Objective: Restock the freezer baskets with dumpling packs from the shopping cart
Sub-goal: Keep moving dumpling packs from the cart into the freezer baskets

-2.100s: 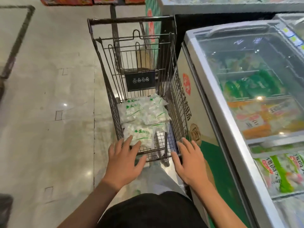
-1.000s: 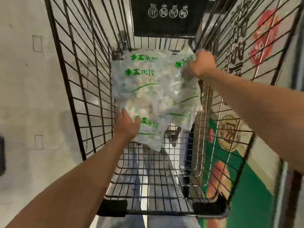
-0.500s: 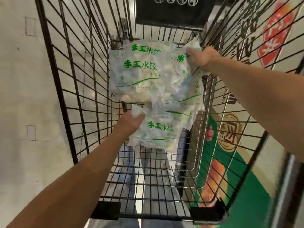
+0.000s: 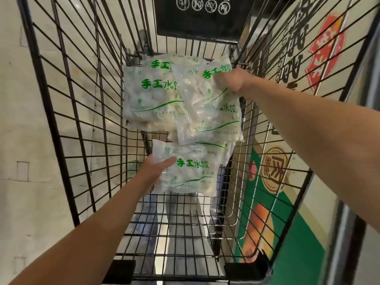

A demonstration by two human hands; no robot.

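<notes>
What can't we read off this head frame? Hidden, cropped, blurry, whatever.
- Right hand fingers: hidden behind the top pack it grips.
- Pack count: the stack overlaps, so the total is unclear.
- Freezer baskets: out of frame; only the freezer side panel shows through the cart mesh.
- Small print on the near pack, held by the left hand: too small.

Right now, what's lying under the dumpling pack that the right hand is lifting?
Under the pack gripped by the right hand lie more dumpling packs: one far left, another beneath. How many are stacked there is hidden. The left hand holds a nearer pack.
</notes>
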